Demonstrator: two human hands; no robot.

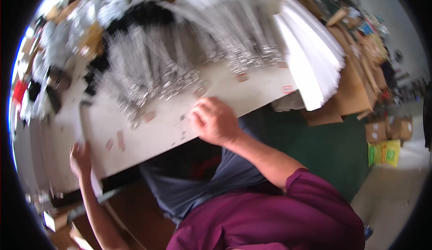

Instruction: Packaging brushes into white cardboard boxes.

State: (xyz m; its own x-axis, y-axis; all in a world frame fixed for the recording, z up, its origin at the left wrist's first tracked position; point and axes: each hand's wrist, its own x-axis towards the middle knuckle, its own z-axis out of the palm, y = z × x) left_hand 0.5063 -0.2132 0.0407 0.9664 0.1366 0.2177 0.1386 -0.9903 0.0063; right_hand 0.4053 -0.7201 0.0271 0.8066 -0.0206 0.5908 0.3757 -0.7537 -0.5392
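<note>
Head view: a long, narrow, pale strip (95,183) lay along the left part of the bench (146,139), its lower end reaching past the front edge. It appeared straight and plain; blur obscured finer detail. The left hand (80,161) was at the strip, fingers bent; whether they gripped it could not be told. The right hand (215,121) was near the front edge, fingers curled closed, contents undeterminable. Beyond were two fanned bundles (150,65) with shiny ends, and white sheets (310,56) at right.
</note>
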